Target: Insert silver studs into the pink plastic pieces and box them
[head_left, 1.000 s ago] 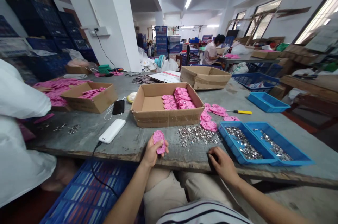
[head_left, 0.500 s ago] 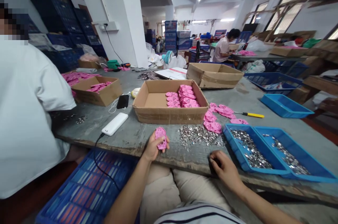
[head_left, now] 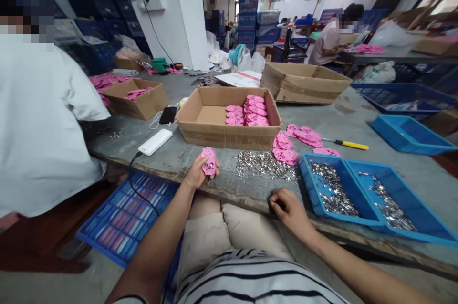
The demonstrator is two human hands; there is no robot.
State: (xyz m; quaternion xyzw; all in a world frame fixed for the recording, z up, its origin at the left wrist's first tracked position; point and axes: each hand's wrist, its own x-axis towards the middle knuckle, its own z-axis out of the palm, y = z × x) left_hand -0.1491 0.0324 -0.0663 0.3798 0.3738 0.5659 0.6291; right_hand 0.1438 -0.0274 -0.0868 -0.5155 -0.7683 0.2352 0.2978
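My left hand (head_left: 197, 170) holds a pink lace-like piece (head_left: 208, 161) upright above the table's front edge, thumb across its face. My right hand (head_left: 286, 204) rests curled at the table edge, its fingers bent toward the thumb; whether anything small is in it is hidden. Between and beyond the hands lies a spread of small silvery metal pieces (head_left: 263, 164). Loose pink pieces (head_left: 285, 155) lie just behind them. A cardboard box (head_left: 229, 136) behind my left hand holds stacks of pink pieces (head_left: 255, 111) in its right part.
Two blue trays (head_left: 365, 193) of metal pieces stand at the right, near a yellow-handled tool (head_left: 352, 145). A white power bank (head_left: 155, 141) with a cable and a black phone (head_left: 168, 115) lie left. A person in white (head_left: 46, 122) is at the far left.
The view has shifted, so the table sits higher in the picture. My left hand still holds the pink piece, whose face now turns more toward me. My right hand stays curled at the edge.
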